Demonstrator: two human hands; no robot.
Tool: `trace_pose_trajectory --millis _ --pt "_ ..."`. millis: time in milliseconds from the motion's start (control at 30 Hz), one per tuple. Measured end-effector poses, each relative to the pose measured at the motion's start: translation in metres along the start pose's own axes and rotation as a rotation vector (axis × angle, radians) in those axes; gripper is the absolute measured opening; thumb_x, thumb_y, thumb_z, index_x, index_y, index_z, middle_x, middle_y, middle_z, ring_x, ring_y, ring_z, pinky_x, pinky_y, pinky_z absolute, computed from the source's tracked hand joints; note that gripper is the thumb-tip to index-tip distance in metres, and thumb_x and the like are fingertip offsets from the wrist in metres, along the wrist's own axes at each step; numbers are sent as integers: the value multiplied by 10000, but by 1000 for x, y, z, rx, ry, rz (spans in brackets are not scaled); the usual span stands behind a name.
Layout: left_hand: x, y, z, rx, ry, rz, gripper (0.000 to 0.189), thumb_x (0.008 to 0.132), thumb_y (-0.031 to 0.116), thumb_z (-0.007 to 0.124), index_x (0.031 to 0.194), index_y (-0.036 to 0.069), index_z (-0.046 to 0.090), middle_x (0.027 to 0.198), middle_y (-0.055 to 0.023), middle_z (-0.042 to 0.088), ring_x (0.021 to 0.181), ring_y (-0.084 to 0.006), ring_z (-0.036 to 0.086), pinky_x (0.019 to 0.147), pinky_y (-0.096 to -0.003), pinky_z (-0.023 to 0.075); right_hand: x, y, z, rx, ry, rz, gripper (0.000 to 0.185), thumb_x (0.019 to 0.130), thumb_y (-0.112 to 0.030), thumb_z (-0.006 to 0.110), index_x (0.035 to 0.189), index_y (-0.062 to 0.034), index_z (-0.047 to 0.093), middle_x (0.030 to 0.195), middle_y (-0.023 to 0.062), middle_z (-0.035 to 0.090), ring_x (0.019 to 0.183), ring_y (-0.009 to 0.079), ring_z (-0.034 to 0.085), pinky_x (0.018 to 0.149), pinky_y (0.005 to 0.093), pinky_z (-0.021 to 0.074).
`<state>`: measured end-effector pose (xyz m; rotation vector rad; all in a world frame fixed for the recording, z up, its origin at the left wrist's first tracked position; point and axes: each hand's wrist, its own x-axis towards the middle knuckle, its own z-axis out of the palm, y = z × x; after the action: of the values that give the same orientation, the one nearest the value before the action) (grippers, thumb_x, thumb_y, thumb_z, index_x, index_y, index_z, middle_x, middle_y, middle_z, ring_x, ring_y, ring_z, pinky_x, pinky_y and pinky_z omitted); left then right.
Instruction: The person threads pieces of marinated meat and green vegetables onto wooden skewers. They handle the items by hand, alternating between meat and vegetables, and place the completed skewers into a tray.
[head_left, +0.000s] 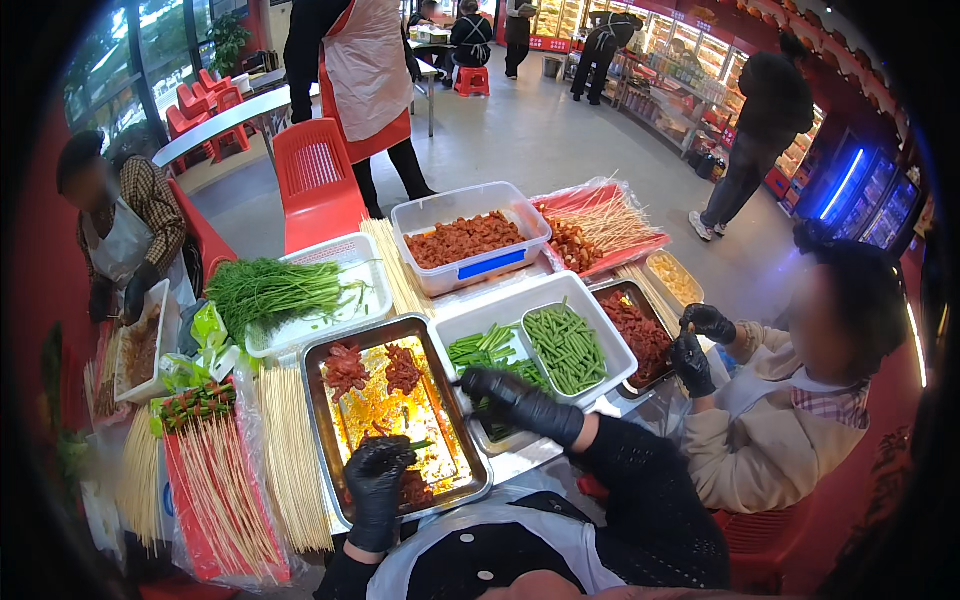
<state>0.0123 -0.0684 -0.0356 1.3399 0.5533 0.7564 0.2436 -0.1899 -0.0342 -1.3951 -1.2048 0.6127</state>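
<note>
My left hand (377, 480), in a black glove, is over the near part of a steel tray (401, 330). Its fingers pinch a short green vegetable piece (421, 444). Small heaps of red raw meat strips (345, 371) lie in the tray, in orange oily liquid. My right hand (517, 405), also black-gloved, reaches over the left side of a white plastic tub (616, 319). Cut green stalks (484, 343) lie in that tub beneath and beyond the hand. A smaller white container of cut green beans (564, 349) sits inside the tub. Whether the right fingers hold anything is unclear.
Bamboo skewers (291, 457) lie left of the tray, beside finished skewers (217, 480) on red trays. Herbs (277, 296) fill a white basket. Beyond stands a clear tub of diced meat (465, 240). Co-workers sit on the right (772, 405) and left (135, 225).
</note>
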Motion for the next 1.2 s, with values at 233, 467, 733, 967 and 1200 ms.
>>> trace_pose_trajectory --millis 233,467,733,967,1200 --pt "-7 -6 -24 -24 121 -89 189 745 -93 643 915 -10 639 866 -73 644 781 -156 619 701 -290 542 56 80 -98 -992 95 -321 154 704 1 573 847 -56 584 865 158 599 856 358 578 748 404 491" --pt "-12 1 -24 -85 120 -151 197 734 -89 656 910 -3 638 874 -74 642 773 -151 618 691 -284 545 67 110 -85 -1221 -194 -112 164 656 -175 652 740 -52 583 783 157 567 794 327 581 677 419 487" --pt "-11 -1 -25 -58 104 -139 196 726 -81 671 902 -1 641 874 -68 640 780 -142 613 713 -273 533 66 112 -87 -1144 -226 -186 115 678 -146 616 709 -43 576 778 143 558 772 304 590 679 393 493" --pt "-8 -6 -29 -26 92 -111 213 730 -86 670 925 -10 630 888 -77 644 796 -149 615 731 -277 530 67 78 -92 -1198 -163 -225 92 727 -130 611 788 -62 597 780 118 572 750 300 597 663 399 498" --pt "-8 1 -20 -110 127 -169 245 750 -77 658 980 -22 598 926 -104 649 806 -164 629 724 -286 542 53 1 -48 -923 -3 -416 267 713 -8 662 970 -41 598 843 123 580 785 307 564 659 393 467"
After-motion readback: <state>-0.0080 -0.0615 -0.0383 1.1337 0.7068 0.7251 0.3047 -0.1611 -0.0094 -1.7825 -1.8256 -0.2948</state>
